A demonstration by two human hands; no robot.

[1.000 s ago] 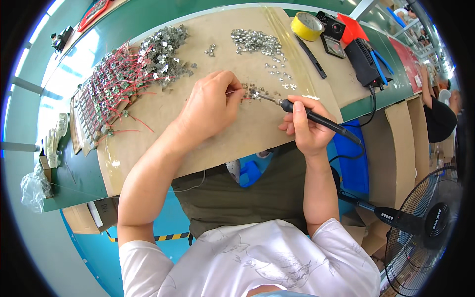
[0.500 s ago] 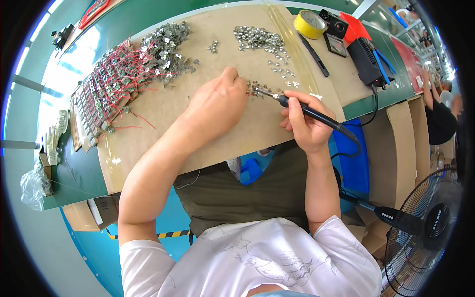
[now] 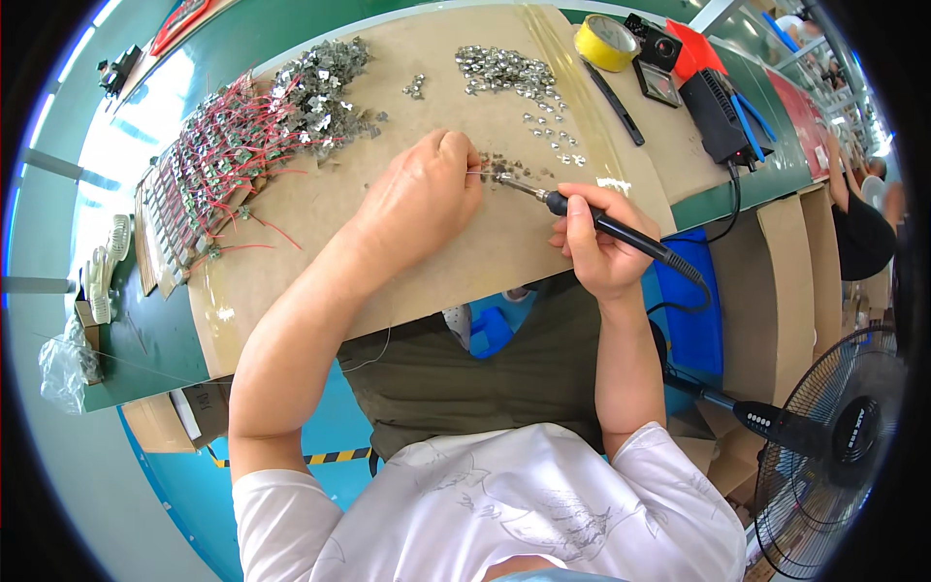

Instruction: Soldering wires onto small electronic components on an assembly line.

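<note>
My right hand (image 3: 603, 242) holds a soldering iron (image 3: 621, 230) with a black handle like a pen, its metal tip pointing left. My left hand (image 3: 424, 194) is closed in a pinch just left of that tip. A thin strand, looking like solder wire (image 3: 472, 174), pokes out of its fingers toward the tip; the fingertips are mostly hidden behind the hand. Small dark and brownish bits (image 3: 504, 165) lie around the tip on the brown board (image 3: 407, 286). Beyond my hands lies a pile of small silvery metal pieces (image 3: 504, 73), with several spread below it.
At left sits a heap of small parts with red wires (image 3: 218, 160), beside grey metal pieces (image 3: 325, 92). Yellow tape (image 3: 607, 44), a black pen-like tool (image 3: 613, 104) and a black soldering station (image 3: 720, 116) stand at right. A fan (image 3: 824, 446) is near my right side.
My left hand has shifted very slightly left, and a thin strand now shows between it and the iron's tip. My right hand holds the soldering iron almost unmoved.
</note>
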